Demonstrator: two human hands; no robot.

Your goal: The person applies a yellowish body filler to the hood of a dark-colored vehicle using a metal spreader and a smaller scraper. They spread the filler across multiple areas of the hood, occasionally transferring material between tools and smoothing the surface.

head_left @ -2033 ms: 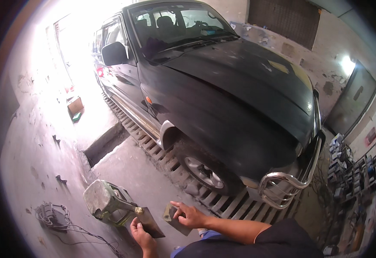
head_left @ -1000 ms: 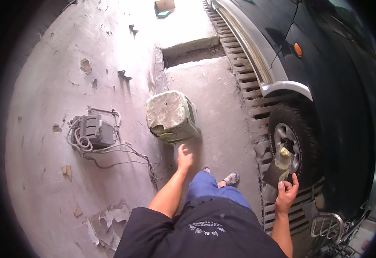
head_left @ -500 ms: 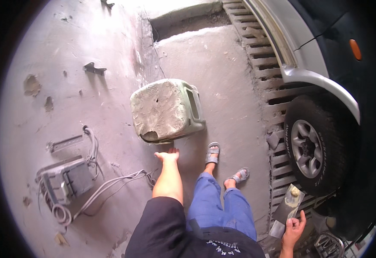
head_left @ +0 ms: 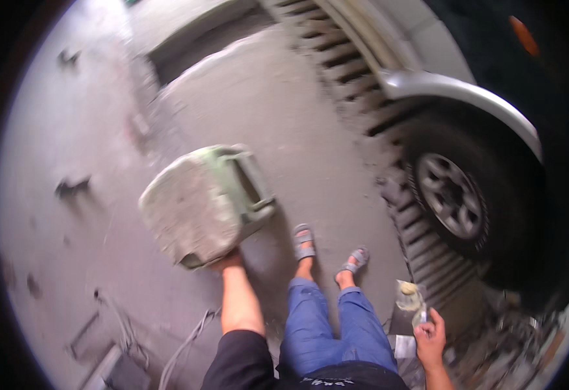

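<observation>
My left hand [head_left: 228,260] is closed on the near underside edge of a pale green plastic stool [head_left: 190,205], tilted, its top crusted with dried filler; the fingers are mostly hidden beneath it. My right hand [head_left: 431,338], at lower right, holds flat scraper plates [head_left: 404,317] with a yellowish lump of paste on them. My sandalled feet [head_left: 304,240] are on the concrete floor between the stool and the car's wheel [head_left: 447,195].
A dark car with silver trim [head_left: 427,84] occupies the right, over a slatted grate [head_left: 333,52]. At top is a sunken channel [head_left: 206,49]; dark brackets [head_left: 73,188] are on the pale left wall. Cables and a grey electrical box [head_left: 119,367] lie at lower left.
My left hand has gone from reaching beside the stool to gripping it, and the stool has shifted and tilted. Earlier both hands held plates; now only the right does. The view has swung downward.
</observation>
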